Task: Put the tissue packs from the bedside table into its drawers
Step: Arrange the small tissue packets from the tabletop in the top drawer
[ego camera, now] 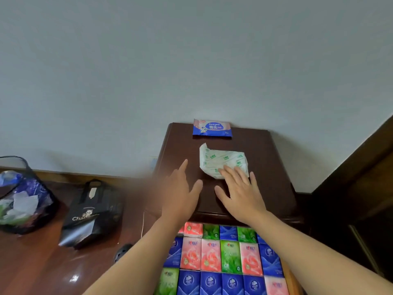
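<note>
**Two packs left on the bedside table, drawer below nearly full**

A white tissue pack with green print [223, 160] lies near the middle of the dark brown bedside table [274, 167], a little crumpled and turned at an angle. Behind it, apart from it and up against the wall, a blue and pink wipes pack [212, 127] lies flat at the back edge of the table top.

The right hand [240, 192] reaches over the table with its fingers straight and spread; the fingertips [226, 170] lie on the near edge of the white pack, and it grips nothing. The left hand [180, 192] hovers just beside it to the left, also flat and open, fingers extended, holding nothing and not touching the pack.

Below the hands, the open drawer [293, 282] is pulled out towards the person. It is filled with small tissue packs [230, 256] in pink, green and blue, set side by side in tidy rows.

To the left of the table, on the glossy wooden floor [38, 267], a black shopping bag [91, 218] lies on its side. Further left stands a black mesh waste bin [23, 194] lined with a bag and holding crumpled wrappers. A pale wall [191, 60] rises behind everything.
</note>
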A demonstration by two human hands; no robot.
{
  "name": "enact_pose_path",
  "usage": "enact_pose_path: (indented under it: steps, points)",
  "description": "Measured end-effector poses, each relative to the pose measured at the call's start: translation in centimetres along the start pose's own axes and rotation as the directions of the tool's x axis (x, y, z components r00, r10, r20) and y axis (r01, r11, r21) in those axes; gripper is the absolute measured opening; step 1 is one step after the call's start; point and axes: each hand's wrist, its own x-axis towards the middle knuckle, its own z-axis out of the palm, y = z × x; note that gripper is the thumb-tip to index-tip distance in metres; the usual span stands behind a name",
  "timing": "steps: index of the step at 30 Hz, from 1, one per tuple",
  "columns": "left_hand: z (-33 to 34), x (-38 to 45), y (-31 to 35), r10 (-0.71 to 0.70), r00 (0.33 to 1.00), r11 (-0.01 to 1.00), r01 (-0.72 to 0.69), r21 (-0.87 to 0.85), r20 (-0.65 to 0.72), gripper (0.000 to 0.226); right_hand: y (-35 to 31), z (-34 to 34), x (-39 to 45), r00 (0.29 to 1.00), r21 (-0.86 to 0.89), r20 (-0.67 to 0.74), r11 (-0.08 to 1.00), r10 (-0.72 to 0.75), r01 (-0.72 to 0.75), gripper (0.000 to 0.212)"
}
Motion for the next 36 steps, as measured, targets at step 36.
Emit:
enact_pose_path:
  steps: [36]
  points:
    - [4.7, -16.5, 0.4, -0.307, 0.914, 0.741, 0.404, -0.536, 0.263, 0.064, 0.1, 2.6, -17.1, 0.648, 0.798, 0.207, 0.256, 0.733, -0.545, 0.048]
